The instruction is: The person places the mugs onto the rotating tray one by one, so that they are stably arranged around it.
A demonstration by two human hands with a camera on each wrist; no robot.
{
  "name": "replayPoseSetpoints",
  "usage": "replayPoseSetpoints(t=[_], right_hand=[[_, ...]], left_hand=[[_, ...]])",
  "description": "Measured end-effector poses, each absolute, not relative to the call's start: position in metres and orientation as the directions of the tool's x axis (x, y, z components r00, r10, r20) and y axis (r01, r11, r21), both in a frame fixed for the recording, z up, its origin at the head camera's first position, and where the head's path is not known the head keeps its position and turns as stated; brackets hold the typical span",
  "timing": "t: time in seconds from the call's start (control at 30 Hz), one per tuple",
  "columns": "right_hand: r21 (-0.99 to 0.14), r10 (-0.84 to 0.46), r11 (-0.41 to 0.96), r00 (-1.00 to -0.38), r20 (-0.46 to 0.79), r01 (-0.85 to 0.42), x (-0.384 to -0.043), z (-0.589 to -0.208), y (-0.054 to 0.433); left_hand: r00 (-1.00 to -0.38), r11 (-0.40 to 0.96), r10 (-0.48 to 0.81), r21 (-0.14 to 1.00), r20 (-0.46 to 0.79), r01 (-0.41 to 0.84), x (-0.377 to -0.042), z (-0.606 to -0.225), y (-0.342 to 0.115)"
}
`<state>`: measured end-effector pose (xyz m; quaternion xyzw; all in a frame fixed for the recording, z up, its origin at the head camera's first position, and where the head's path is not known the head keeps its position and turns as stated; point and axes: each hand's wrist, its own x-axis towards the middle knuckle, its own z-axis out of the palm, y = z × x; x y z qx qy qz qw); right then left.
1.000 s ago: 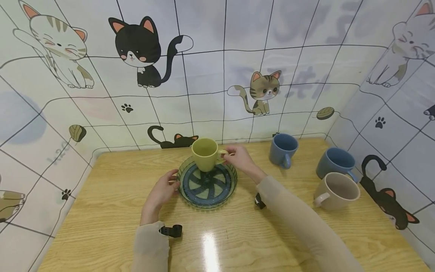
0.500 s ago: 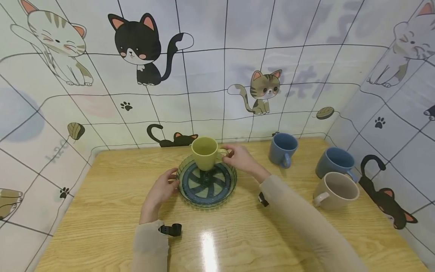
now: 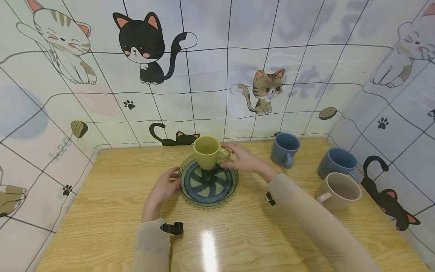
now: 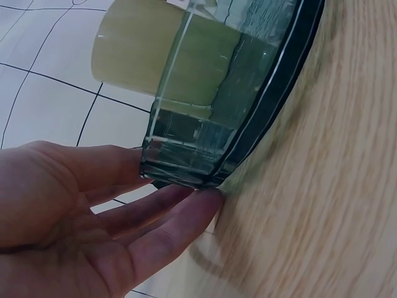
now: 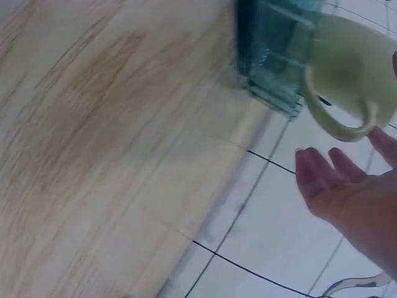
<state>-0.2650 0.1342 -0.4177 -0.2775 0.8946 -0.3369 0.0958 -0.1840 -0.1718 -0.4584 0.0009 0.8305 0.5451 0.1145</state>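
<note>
A yellow-green mug (image 3: 206, 153) stands upright on the far part of a greenish glass dish (image 3: 207, 198) with a dark blue swirl pattern. My right hand (image 3: 245, 160) is spread beside the mug's handle, thumb and fingers apart. In the right wrist view the handle (image 5: 338, 127) has a fingertip right at it, while the other fingers hang off it. My left hand (image 3: 164, 187) touches the dish's left side with its fingertips. From the left wrist, these fingers (image 4: 167, 242) reach the outer wall and lower edge of the dish, loosely extended.
To the right stand a blue mug (image 3: 284, 147), a second blue mug (image 3: 336, 162) and a beige mug (image 3: 334, 200). A cat-print wall covering (image 3: 210, 68) rises behind the wooden table (image 3: 112, 211). Each wrist carries a small black camera.
My right thumb and fingers have parted from their pinch on the mug handle and drawn slightly back to the right. The mug, dish and left hand keep their places.
</note>
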Motion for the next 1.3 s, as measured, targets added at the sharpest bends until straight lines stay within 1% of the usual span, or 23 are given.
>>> replayPoseSetpoints(t=[0.1, 0.27, 0.4, 0.5, 0.6, 0.7, 0.9, 1.03, 1.17, 1.3], right_hand=[[-0.678, -0.547, 0.607, -0.837, 0.022, -0.414, -0.260, -0.412, 0.135], [-0.720, -0.452, 0.609, -0.892, 0.028, -0.332, -0.246, -0.400, 0.143], [-0.666, -0.374, 0.674, -0.925, 0.065, -0.319, -0.233, -0.396, 0.155], [-0.618, -0.329, 0.714, -0.937, 0.117, -0.328, -0.222, -0.396, 0.162], [-0.610, -0.262, 0.727, -0.949, 0.176, -0.314, -0.211, -0.394, 0.169], [-0.621, -0.204, 0.723, -0.953, 0.225, -0.301, -0.204, -0.395, 0.178], [-0.660, -0.125, 0.700, -0.957, 0.263, -0.273, -0.198, -0.399, 0.200], [-0.730, -0.021, 0.638, -0.953, 0.301, -0.245, -0.192, -0.401, 0.217], [-0.781, 0.089, 0.592, -0.947, 0.309, -0.199, -0.187, -0.406, 0.228], [-0.821, 0.236, 0.547, -0.911, 0.338, -0.163, -0.185, -0.411, 0.234]], left_hand=[[-0.975, 0.413, 0.132, 0.904, -0.180, -0.111, -0.184, -0.459, -0.174], [-0.975, 0.411, 0.153, 0.908, -0.160, -0.084, -0.183, -0.459, -0.177], [-0.974, 0.400, 0.165, 0.913, -0.157, -0.079, -0.183, -0.457, -0.178], [-0.973, 0.391, 0.163, 0.916, -0.165, -0.090, -0.183, -0.457, -0.178], [-0.971, 0.379, 0.166, 0.920, -0.170, -0.097, -0.184, -0.458, -0.179], [-0.971, 0.388, 0.171, 0.917, -0.167, -0.090, -0.185, -0.460, -0.179], [-0.967, 0.437, 0.186, 0.896, -0.175, -0.078, -0.186, -0.461, -0.182], [-0.958, 0.440, 0.215, 0.895, -0.187, -0.076, -0.186, -0.462, -0.183], [-0.950, 0.428, 0.246, 0.901, -0.191, -0.071, -0.186, -0.463, -0.182], [-0.944, 0.415, 0.260, 0.906, -0.202, -0.079, -0.186, -0.463, -0.183]])
